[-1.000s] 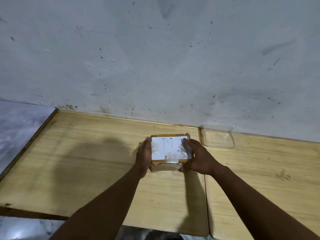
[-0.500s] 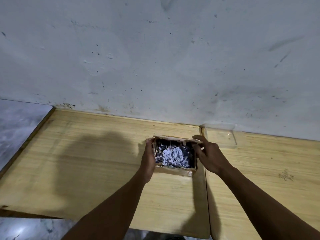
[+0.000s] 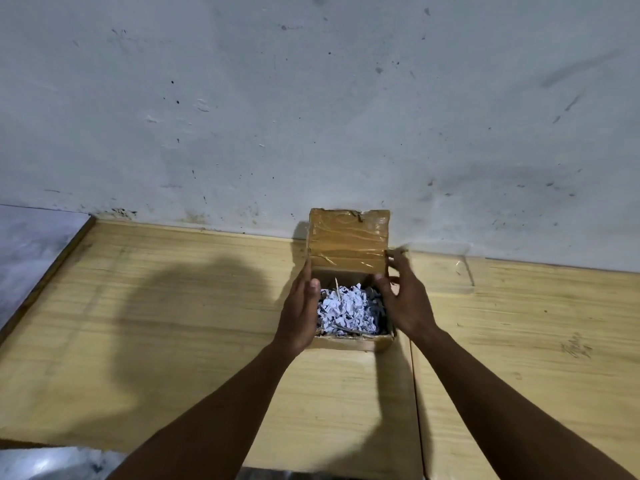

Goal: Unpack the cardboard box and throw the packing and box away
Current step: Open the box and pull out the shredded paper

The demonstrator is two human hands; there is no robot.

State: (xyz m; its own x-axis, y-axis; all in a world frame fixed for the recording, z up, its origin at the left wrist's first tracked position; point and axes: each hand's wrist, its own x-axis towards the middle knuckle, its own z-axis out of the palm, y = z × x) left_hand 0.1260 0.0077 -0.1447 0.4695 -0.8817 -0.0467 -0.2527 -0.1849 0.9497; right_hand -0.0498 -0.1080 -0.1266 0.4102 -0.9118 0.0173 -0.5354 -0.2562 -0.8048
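Note:
A small brown cardboard box stands on the wooden table near the wall. Its taped lid is swung up and back, standing upright. White shredded paper packing fills the inside and hides anything beneath it. My left hand presses flat against the box's left side, thumb over the rim. My right hand is at the right side, fingers spread, with the thumb at the lid's lower right corner.
The wooden table is two boards with a seam just right of the box. A clear plastic tray lies against the stained wall, right of the box. Marbled floor shows at far left.
The box was shut with a white label on top a second ago. The lid has since been swung up and back, exposing the shredded paper; both hands stay at the sides.

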